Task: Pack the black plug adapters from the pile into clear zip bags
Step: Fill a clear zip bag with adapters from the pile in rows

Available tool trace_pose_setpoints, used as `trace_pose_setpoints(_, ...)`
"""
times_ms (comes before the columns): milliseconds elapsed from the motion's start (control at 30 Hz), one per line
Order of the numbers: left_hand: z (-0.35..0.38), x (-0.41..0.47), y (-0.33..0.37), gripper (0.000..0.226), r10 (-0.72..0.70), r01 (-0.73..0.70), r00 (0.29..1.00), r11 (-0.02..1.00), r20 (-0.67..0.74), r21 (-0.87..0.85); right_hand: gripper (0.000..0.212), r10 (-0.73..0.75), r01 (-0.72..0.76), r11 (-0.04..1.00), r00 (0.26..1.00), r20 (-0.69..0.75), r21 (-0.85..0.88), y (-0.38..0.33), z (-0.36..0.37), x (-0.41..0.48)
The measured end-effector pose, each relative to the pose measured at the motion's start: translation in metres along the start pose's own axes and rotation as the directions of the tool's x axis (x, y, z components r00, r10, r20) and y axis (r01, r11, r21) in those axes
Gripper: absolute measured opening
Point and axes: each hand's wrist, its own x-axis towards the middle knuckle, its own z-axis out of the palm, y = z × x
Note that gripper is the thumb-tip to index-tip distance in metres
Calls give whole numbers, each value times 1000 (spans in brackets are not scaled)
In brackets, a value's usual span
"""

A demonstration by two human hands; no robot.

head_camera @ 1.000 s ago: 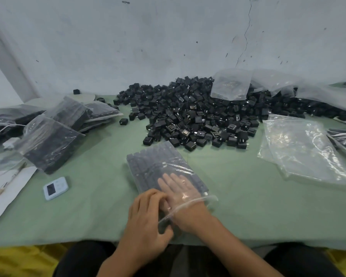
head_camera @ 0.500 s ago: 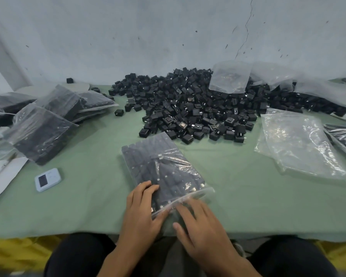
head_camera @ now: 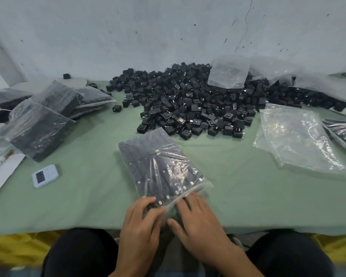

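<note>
One bag (head_camera: 160, 168), clear, packed full with rows of black adapters (head_camera: 146, 162), lies flat on the table (head_camera: 248, 196) at the middle of the front edge. It is skewed, with its mouth toward the person. Both hands are on the mouth end. Left hand (head_camera: 140, 222): fingers fairly straight on the near-left corner, thumb on the plastic flap, pressing, not pinching. Right hand (head_camera: 200, 218): fingers spread flat on the flap just beside the left, slightly blurred. Zip sealed or not, cannot tell.

Behind the bag, toward the back edge, is the pile (head_camera: 188, 100) of loose adapters; the nearest ones are just beside the bag's far end. A thin bag (head_camera: 228, 72) lies on the pile's right top, contents unclear. Crumpled plastic (head_camera: 318, 84) covers the pile's right end.

Right side: flat stack of empty bags (head_camera: 300, 140). At the right edge is a cut-off bag (head_camera: 344, 130) with dark contents.

Left side: several filled bags (head_camera: 38, 128) lean on each other, all holding black adapters. A lone adapter (head_camera: 116, 108) sits between them and the pile. Small white device (head_camera: 45, 175) with dark screen near the front-left; paper (head_camera: 0, 172) at the left edge.
</note>
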Motion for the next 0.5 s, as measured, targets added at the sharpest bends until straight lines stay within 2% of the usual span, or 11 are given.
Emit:
trace_pose_setpoints(67,-3,-5,0,26,28,-27,998,1000,-57,14,58,-13,11,999,999,43,43,2,-2,-6)
trace_pose_setpoints(133,-7,-7,0,25,35,-32,995,999,-97,30,51,-26,27,994,1000,-11,108,4,-12,-15)
trace_pose_setpoints(233,-18,-15,-8,21,-4,11,988,999,-155,46,26,50,29,966,952,-301,255,0,-24,-40)
trace_pose_setpoints(267,-22,-18,-10,20,-8,16,986,999,-166,48,18,108,17,944,927,-358,329,-4,-22,-52)
trace_pose_setpoints(300,-27,-22,-12,19,-8,14,987,999,-160,41,12,181,-23,907,924,-338,421,-11,-21,-63)
trace_pose_setpoints(333,-30,-27,-12,18,-18,21,990,999,-138,24,8,268,-101,844,930,-252,527,-19,-17,-72)
trace_pose_setpoints(367,-34,-31,-10,19,-74,73,991,997,-114,-17,6,344,-205,743,933,-101,637,-28,-14,-79)
trace_pose_setpoints(400,-37,-36,-8,19,-208,200,973,976,-98,-87,6,385,-315,626,920,69,714,-36,-9,-82)
trace_pose_setpoints(433,-41,-37,-4,14,-408,389,910,903,-80,-181,5,408,-400,525,893,190,751,-43,-3,-81)
trace_pose_setpoints(467,-45,-36,0,11,-613,578,789,763,-39,-289,7,434,-470,432,857,279,770,-47,2,-77)
trace_pose_setpoints(500,-47,-35,0,13,-760,718,649,596,36,-360,9,458,-523,333,817,350,785,-50,8,-70)
